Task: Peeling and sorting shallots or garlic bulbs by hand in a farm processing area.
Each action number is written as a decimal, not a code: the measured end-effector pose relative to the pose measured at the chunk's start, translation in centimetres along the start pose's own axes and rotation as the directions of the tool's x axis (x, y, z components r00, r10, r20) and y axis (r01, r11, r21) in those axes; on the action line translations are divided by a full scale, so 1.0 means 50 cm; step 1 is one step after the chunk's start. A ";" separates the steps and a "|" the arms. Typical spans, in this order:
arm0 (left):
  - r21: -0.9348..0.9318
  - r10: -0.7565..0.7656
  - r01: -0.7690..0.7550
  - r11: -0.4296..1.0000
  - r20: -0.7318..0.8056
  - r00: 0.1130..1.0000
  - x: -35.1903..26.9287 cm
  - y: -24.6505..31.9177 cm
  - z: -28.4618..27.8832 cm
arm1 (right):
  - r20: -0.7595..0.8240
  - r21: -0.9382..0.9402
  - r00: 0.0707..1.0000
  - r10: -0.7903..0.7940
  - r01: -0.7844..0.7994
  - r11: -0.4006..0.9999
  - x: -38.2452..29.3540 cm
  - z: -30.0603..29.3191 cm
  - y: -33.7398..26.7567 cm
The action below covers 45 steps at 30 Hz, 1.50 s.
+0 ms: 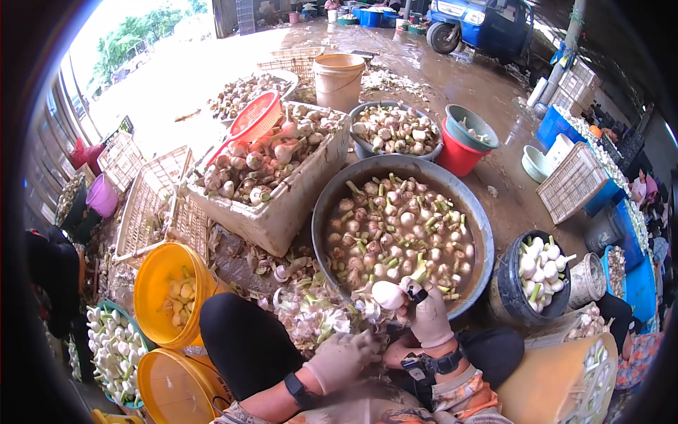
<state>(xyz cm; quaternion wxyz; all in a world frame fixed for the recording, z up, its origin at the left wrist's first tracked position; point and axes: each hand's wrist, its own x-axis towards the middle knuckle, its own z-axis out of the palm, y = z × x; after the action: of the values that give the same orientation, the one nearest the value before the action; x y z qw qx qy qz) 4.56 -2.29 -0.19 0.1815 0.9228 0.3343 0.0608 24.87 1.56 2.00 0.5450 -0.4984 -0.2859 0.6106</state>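
Note:
Both hands wear pale gloves. My right hand (pixel 428 314) grips a peeled white garlic bulb (pixel 388 294) with its green stem up, above the near rim of a large grey basin (pixel 483 233). Unpeeled garlic bulbs (pixel 407 219) float in brown water in that basin. A black band or small tool shows at the right fingers. My left hand (pixel 344 356), slightly blurred, is lower left of the bulb, fingers curled; whether it holds anything is unclear. A heap of garlic peelings (pixel 312 316) lies between my knees and the basin.
A foam box (pixel 254 225) of garlic, with a red strainer (pixel 258 115), stands beyond. At right is a black bucket (pixel 503 291) of peeled bulbs. Yellow buckets (pixel 143 297) and a green tub (pixel 145 339) are at left. A blue three-wheeled vehicle (pixel 476 32) and people are farther off.

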 end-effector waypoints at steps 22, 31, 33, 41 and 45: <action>-0.782 -0.550 0.295 0.549 -0.073 0.832 0.031 -0.086 -0.025 | 0.048 -0.817 0.972 0.231 -0.095 0.569 0.230 -0.260 0.091; -0.611 -0.521 0.362 0.704 -0.098 0.848 0.030 -0.104 -0.022 | 0.041 -0.950 0.779 0.625 0.224 -0.216 0.387 -0.186 0.359; -0.578 -0.494 0.344 0.740 -0.120 0.861 0.027 -0.106 -0.019 | 0.112 -0.943 0.793 0.599 0.275 -0.187 0.384 -0.205 0.321; -0.565 -0.503 0.352 0.746 -0.131 0.854 0.060 -0.080 -0.009 | 0.319 -0.411 0.885 0.338 -0.192 0.891 0.187 -0.192 0.060; -0.564 -0.490 0.336 0.754 -0.144 0.860 0.048 -0.067 -0.021 | 0.290 -0.188 0.954 -0.074 0.132 0.973 0.084 -0.271 0.009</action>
<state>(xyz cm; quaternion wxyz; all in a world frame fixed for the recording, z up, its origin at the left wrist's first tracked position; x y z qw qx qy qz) 4.17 1.93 -0.48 0.3833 0.7219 0.5247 0.2378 37.56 2.81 -4.24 0.4756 -0.4446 -0.4477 0.6129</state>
